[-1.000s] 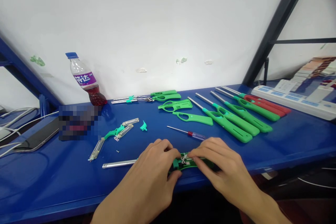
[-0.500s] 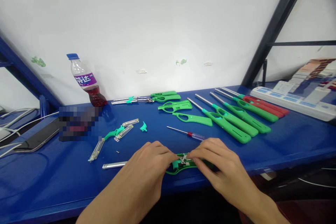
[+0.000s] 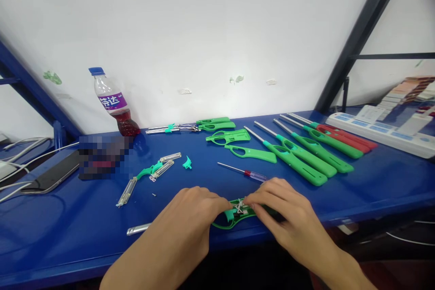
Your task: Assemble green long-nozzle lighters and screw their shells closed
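Note:
An opened green gas lighter lies near the front edge of the table, its inner parts exposed. My left hand is closed around its front half; the silver barrel sticks out to the left. My right hand has its fingertips pressed together on the handle end and covers most of it. Between my fingertips, thin white wires lie crossed, beside a teal trigger piece. What exactly the fingertips pinch is partly hidden. Just behind my right hand lies a screwdriver.
Several assembled lighters lie to the right, before a power strip. Green casing halves and metal barrels lie at the back. Clear fuel tanks, a teal trigger, a phone and a bottle are left.
The lighter has tilted slightly, with its barrel end lower and further left. My left hand has shifted a little left with it; my right hand stays nearly in place.

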{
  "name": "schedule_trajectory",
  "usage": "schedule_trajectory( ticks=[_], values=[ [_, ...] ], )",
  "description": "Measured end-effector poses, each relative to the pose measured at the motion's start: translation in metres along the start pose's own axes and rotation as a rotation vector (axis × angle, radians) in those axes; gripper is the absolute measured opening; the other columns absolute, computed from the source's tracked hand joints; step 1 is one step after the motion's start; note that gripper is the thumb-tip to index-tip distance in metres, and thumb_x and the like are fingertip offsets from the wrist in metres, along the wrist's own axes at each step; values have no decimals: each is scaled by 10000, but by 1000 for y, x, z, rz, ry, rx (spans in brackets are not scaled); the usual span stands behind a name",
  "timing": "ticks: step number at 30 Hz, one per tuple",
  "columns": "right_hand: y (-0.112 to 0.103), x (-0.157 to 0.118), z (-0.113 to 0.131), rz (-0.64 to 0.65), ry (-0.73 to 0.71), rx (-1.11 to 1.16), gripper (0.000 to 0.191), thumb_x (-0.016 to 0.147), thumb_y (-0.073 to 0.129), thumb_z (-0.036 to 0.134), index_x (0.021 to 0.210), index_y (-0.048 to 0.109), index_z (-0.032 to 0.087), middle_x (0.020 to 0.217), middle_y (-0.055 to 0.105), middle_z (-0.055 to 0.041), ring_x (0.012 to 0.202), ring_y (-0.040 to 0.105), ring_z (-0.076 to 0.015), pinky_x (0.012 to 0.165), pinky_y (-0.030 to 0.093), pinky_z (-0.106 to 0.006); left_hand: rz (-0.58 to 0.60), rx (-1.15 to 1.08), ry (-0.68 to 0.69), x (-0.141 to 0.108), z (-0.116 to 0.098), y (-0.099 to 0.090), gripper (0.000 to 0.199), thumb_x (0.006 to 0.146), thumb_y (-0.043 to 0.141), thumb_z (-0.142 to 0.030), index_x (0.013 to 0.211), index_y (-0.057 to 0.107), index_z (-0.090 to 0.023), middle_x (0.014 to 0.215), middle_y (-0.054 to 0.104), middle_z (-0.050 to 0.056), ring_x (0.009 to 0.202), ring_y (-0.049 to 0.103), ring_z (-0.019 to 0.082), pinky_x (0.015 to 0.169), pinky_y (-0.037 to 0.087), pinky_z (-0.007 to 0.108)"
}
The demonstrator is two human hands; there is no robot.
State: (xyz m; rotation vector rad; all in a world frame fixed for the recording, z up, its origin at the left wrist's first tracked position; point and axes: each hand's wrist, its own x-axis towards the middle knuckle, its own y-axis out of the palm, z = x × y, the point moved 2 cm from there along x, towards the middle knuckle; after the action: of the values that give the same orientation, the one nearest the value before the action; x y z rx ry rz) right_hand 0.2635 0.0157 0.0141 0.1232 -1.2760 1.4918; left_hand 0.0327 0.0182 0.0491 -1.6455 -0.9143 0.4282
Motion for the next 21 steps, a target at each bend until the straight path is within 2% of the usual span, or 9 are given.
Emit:
schedule_trajectory(
  ticks=[4,9,13,17,19,21],
  values=[
    [-1,1,1,14,5,-6,218,1032,604,55,1077,681,254,925,711,13,825,621,-163,800,439,-353,67,24,-15,3,-3,-1,615,889,480,85,1242,735,-348,1178,817,-20,971,766,233,830,534,342],
    [0,0,0,16,10,-6,219,1032,599,57,1076,687,253,924,713,6,827,625,-172,806,445,-360,191,69,-34,8,-15,-6,607,785,483,127,1152,750,-275,1138,827,29,975,782,291,857,581,396],
    [0,-1,0,20,18,0,225,1034,595,57,1080,686,258,938,722,11,839,641,-170,845,451,-364,135,24,-5,7,-11,-5,595,847,467,122,1188,730,-288,1166,804,13,1013,762,245,916,577,367],
    [0,-1,1,19,23,3,223,1031,596,56,1065,682,259,937,724,18,827,641,-164,828,457,-357,101,-26,104,8,-3,3,659,880,415,156,1277,665,-308,1216,761,-20,1060,715,184,1130,464,394],
    [-1,0,1,11,24,11,215,1031,602,59,1069,681,256,935,723,21,819,643,-156,820,465,-350,98,-19,107,10,0,6,629,885,423,158,1249,661,-296,1194,752,-17,1037,695,186,1090,475,381],
    [0,0,0,-1,29,23,209,1030,614,66,1087,682,255,945,727,21,829,654,-152,828,477,-346,93,-11,93,13,2,8,580,892,449,147,1207,665,-289,1161,741,-15,1009,676,193,974,509,341]
  ],
)
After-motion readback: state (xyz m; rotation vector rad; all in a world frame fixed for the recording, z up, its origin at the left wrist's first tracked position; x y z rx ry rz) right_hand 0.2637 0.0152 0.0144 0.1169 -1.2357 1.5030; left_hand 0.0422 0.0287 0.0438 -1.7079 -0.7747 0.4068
